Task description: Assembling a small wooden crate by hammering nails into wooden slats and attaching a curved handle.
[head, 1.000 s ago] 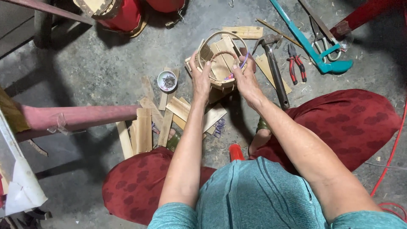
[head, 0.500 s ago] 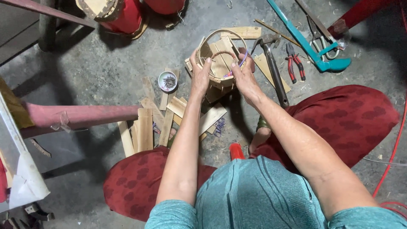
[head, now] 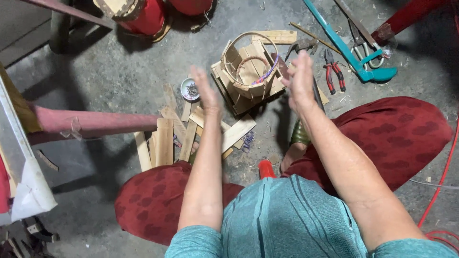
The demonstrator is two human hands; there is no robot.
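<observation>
Teal shirt and red patterned trousers: nearest the camera, the person sits low on the concrete floor (head: 95,71), knees spread so the work lies between them.
Left hand (head: 203,91): lifted, blurred, fingers open and holding nothing; it hangs just left of the basket, apart from it.
Right hand (head: 301,79): also raised and empty, palm turned inward, just right of the basket; the two hands flank it without touching.
Wooden slats (head: 165,141): a loose pile by the left knee, within easy reach of that hand.
Small woven basket (head: 251,67): round, with a hoop handle, tilted on a stack of flat wood pieces between the hands.
Small dish (head: 190,89): left of the basket; contents too small to tell.
Red-handled pliers (head: 333,69) and teal saw (head: 351,50): farther off, right side, laid flat.
</observation>
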